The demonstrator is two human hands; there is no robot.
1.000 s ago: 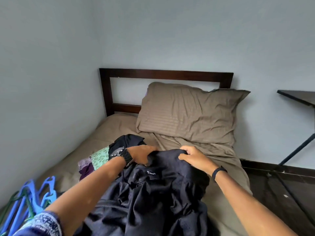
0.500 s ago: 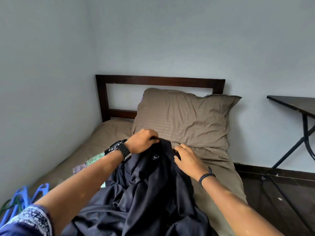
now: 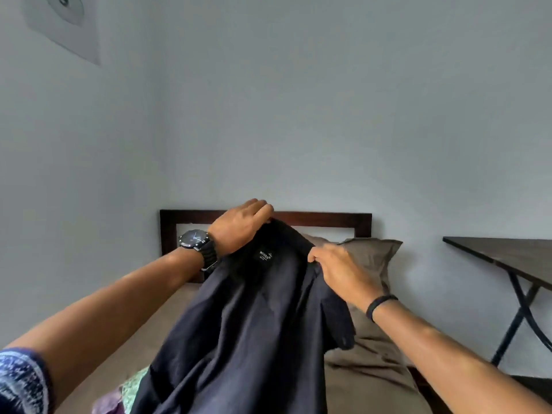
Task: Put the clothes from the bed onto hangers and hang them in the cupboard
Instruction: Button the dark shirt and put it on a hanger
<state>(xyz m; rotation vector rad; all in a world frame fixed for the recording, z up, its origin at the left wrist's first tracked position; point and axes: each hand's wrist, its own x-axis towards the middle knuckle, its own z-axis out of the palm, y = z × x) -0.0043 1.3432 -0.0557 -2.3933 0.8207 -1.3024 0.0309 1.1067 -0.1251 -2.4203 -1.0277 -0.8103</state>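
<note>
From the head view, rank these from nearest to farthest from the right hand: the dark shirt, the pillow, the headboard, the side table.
1. dark shirt: held at its collar by the right hand.
2. pillow: just behind and below the hand.
3. headboard: behind the pillow, against the wall.
4. side table: far off to the right, beside the bed.

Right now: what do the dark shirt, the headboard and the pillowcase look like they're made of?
Dark shirt: thin woven cloth, matte navy-black; it drapes in soft folds, sewn label inside the collar. Probably cotton or a blend.
Headboard: dark-stained wood with a slight sheen, by its straight rails; could be veneer.
Pillowcase: taupe woven fabric, faintly satiny and creased.
</note>
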